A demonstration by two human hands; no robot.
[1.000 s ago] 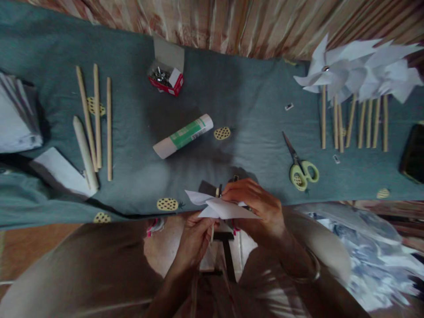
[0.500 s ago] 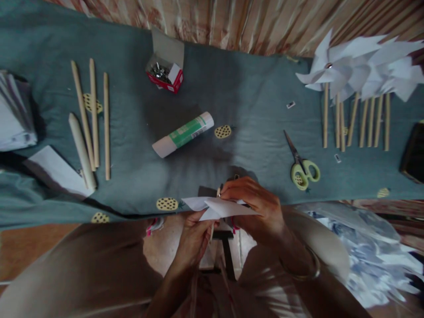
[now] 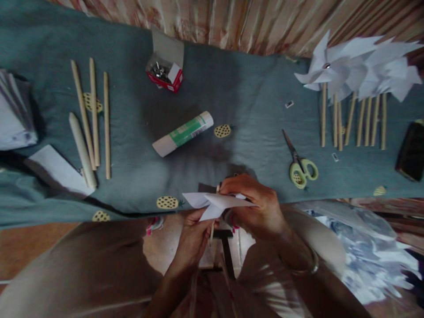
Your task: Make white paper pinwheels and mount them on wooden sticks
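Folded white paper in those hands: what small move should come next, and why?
Probably a gentle press with the right hand towards the pale wooden stick: its fingers are beside the stick's upper end, the left hand is by the lower part, and the folded white paper spans both hands.

Dim, uneven light is leaving the lap and lower corners murky around the hands (image 3: 228, 212). Soft shadows are pooling on the desk (image 3: 258, 88) beyond them. Wide-angle distortion is bending the outer edges, and fine detail is looking slightly soft.
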